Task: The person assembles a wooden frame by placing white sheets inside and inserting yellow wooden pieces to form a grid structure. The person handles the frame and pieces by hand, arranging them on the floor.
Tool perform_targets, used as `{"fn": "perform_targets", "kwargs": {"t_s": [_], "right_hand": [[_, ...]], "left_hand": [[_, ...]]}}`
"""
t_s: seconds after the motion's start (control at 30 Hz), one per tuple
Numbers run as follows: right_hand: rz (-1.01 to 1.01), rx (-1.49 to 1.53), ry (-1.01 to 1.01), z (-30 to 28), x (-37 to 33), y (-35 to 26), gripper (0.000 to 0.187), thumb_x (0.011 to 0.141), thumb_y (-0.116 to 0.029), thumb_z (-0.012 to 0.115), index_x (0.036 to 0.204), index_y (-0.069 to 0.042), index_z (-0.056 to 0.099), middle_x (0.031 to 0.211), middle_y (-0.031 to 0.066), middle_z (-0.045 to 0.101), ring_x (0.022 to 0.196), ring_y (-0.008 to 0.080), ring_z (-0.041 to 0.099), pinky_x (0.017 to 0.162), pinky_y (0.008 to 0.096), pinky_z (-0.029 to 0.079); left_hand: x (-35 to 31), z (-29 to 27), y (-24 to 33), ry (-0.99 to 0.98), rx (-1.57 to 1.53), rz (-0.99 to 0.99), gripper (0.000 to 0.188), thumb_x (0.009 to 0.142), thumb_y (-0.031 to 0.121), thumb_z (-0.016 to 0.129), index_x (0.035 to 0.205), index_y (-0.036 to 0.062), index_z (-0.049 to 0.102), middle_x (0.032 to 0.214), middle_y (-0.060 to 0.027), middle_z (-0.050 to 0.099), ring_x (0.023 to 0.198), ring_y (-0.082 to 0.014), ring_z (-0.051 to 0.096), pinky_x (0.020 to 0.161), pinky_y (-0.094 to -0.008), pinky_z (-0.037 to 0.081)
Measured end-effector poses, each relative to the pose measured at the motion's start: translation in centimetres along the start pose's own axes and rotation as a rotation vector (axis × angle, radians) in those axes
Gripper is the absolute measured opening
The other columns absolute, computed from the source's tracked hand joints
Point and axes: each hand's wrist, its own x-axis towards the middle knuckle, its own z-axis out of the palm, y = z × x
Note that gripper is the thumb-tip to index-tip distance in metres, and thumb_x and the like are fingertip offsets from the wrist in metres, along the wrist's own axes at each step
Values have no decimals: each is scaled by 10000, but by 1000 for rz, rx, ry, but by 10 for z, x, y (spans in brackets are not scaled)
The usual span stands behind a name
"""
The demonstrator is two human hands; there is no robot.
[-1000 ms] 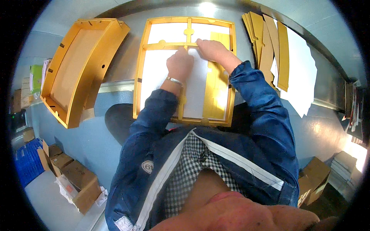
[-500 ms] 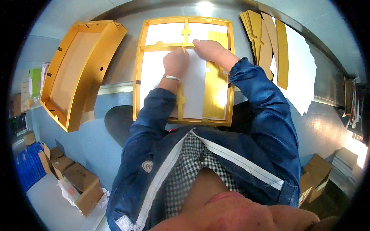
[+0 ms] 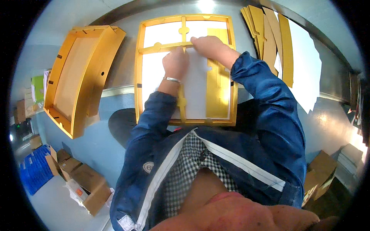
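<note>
A shallow yellow tray [image 3: 234, 96] with a white bottom lies before me, split by yellow cardboard strips. The cross divider [image 3: 163, 47] runs over its upper part and meets a lengthwise divider [image 3: 182, 102]. Just below their crossing, my left hand [image 3: 176, 63] is closed, its fingertips at the pointed end of the lengthwise strip. My right hand [image 3: 210, 47] is closed too, pinching the cross divider right of the crossing and hiding part of it. A flat yellow cardboard piece [image 3: 217, 92] with notches lies inside the tray, under my right wrist.
On the left a second yellow box [image 3: 94, 63] stands tilted, with a brown bottom. Yellow cardboard strips [image 3: 257, 36] and white sheets [image 3: 304, 65] are piled at the right. Brown cartons [image 3: 96, 196] and a blue stack [image 3: 35, 171] sit lower left; another carton [image 3: 319, 172] is lower right.
The whole view has shifted slightly. Both hands stay at the crossing of the dividers, with the left a little blurred by motion.
</note>
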Motion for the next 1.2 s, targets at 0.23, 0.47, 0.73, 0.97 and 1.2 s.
{"fn": "perform_targets", "kwargs": {"t_s": [0.23,0.47,0.73,0.97,1.2], "right_hand": [[42,-35,-178,-9,19,-3,255,935,-127,518,1146,-54,641,983,177,721,947,362,696,826,473,551],[1,-12,-26,14,8,1,273,965,-118,470,1199,-73,604,955,185,717,904,366,698,777,459,559],[82,-18,165,20,-11,-17,214,918,-123,545,1118,-69,598,916,169,695,822,383,690,705,449,563],[-31,-5,675,3,-31,0,185,912,-164,593,1050,-45,627,895,138,694,749,346,689,673,443,566],[555,74,38,-20,-135,-55,376,898,-390,632,1021,-35,655,802,151,699,751,334,709,683,436,574]], "left_hand": [[1,-10,4,107,-97,-100,283,874,321,642,801,47,650,768,-165,687,717,-370,671,643,-459,528],[2,-2,-10,53,-120,-85,317,897,332,631,792,33,642,748,-171,677,693,-369,663,629,-445,522],[1,-8,-5,-18,-51,-96,358,907,399,629,869,43,626,794,-169,691,696,-360,669,629,-454,524],[4,-49,23,104,59,127,380,818,291,770,1080,68,608,1085,-158,646,920,-333,637,804,-439,504],[43,10,21,-23,-213,533,299,830,319,734,1071,143,712,853,-70,728,872,-273,673,856,-412,445]]}}
